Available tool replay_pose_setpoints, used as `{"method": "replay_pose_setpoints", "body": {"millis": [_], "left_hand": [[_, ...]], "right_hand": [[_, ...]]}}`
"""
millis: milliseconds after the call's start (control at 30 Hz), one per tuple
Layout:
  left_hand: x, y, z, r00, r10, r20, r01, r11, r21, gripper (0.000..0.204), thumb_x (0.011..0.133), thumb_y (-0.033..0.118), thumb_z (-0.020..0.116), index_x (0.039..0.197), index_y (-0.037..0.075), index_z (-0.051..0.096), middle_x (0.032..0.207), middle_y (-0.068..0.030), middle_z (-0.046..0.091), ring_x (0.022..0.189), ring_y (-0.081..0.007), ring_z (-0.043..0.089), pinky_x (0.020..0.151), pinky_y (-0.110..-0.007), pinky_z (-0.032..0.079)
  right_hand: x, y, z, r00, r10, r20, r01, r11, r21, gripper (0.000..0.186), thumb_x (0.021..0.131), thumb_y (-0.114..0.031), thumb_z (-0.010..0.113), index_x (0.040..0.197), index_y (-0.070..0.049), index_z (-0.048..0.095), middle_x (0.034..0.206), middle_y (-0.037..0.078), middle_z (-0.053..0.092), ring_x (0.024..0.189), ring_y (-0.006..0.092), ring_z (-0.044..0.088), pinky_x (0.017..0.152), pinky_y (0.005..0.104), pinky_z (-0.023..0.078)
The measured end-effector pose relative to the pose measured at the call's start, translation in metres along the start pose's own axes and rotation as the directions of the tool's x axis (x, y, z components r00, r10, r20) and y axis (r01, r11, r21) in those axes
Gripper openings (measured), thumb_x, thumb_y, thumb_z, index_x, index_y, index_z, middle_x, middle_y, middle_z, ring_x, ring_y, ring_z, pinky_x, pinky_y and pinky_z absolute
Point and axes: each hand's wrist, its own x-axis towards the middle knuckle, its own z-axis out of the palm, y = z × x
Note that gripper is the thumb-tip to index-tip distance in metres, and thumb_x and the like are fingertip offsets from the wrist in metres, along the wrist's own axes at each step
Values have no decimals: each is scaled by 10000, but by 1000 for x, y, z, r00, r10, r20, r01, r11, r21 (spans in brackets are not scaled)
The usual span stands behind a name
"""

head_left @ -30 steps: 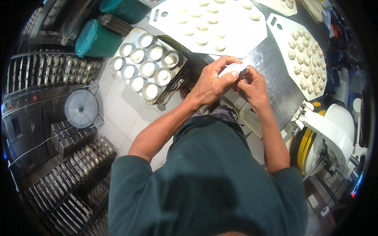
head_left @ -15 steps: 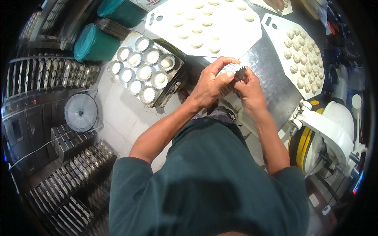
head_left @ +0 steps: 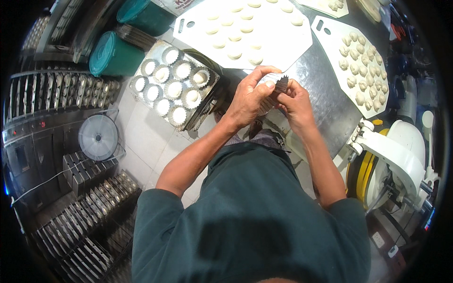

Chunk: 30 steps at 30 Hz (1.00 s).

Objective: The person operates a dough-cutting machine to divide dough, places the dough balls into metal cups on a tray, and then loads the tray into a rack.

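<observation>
In front of my body, over the table's near edge, both hands hold a stack of fluted baking cups (head_left: 281, 84). My left hand (head_left: 247, 98) is wrapped around its left side, the thumb pressed near the rim. My right hand (head_left: 298, 106) pinches the right side between thumb and fingers. Part of the stack shows below the hands; the fingers hide the rest. To the left, a metal tray (head_left: 158, 46) carries several fluted cups with white dough (head_left: 192, 95) in them. Just beyond my hands, a white board (head_left: 278, 45) bears round dough pieces (head_left: 247, 28).
A second white board (head_left: 329, 38) with small dough lumps lies on the steel table (head_left: 325, 106) at right. Nearer stands a white machine (head_left: 391, 151). Left are green lidded bins (head_left: 106, 53), a round fan (head_left: 98, 137) and racks of filled trays (head_left: 87, 210).
The cup stack has turned slightly in my hands, and a darker fluted edge now shows at the rim. My hands have stayed in nearly the same place.
</observation>
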Motion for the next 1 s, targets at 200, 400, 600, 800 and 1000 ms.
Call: {"method": "replay_pose_setpoints", "body": {"millis": [200, 400, 600, 800, 1000], "left_hand": [[6, -13, 0, 976, 214, 41, -218, 947, 238, 434, 960, 326, 562, 1290, 43, 562, 1057, -76, 650, 883, -104, 624, 762, -270, 544], [0, 1, 3, 996, 92, 6, -92, 996, -3, 466, 956, 333, 564, 1310, 31, 533, 1054, -82, 643, 901, -109, 619, 806, -271, 521], [-1, 0, 5, 997, 76, 16, -77, 994, 79, 461, 947, 348, 583, 1277, 27, 563, 1047, -89, 644, 901, -120, 622, 797, -288, 523], [-5, -4, 10, 987, 162, 12, -160, 957, 240, 454, 938, 349, 591, 1250, 19, 583, 1051, -84, 642, 916, -120, 612, 821, -292, 513], [-7, 4, 7, 998, 57, 14, -58, 995, 75, 446, 942, 341, 587, 1254, 22, 579, 1079, -90, 637, 927, -128, 614, 833, -297, 514]], "right_hand": [[0, -5, 5, 996, -63, -60, 60, 997, -59, 88, 858, 15, 641, 919, -38, 605, 795, -5, 623, 653, 54, 560, 591, 215, 478], [-4, -10, -2, 996, -52, -66, 55, 998, 44, 31, 888, -2, 642, 886, -27, 624, 780, 9, 642, 671, 67, 609, 613, 216, 499], [-6, -20, -9, 991, -136, -6, 133, 977, -168, 55, 886, -5, 646, 832, -6, 635, 708, 19, 644, 648, 82, 628, 584, 228, 502], [-7, -14, -11, 958, -288, -14, 244, 835, -494, 50, 858, 2, 668, 820, -10, 637, 683, -1, 633, 607, 62, 593, 538, 220, 461], [-10, -20, -14, 989, -143, 21, 144, 952, -269, 91, 836, 1, 685, 795, -28, 610, 670, -17, 609, 580, 40, 544, 510, 216, 412]]}}
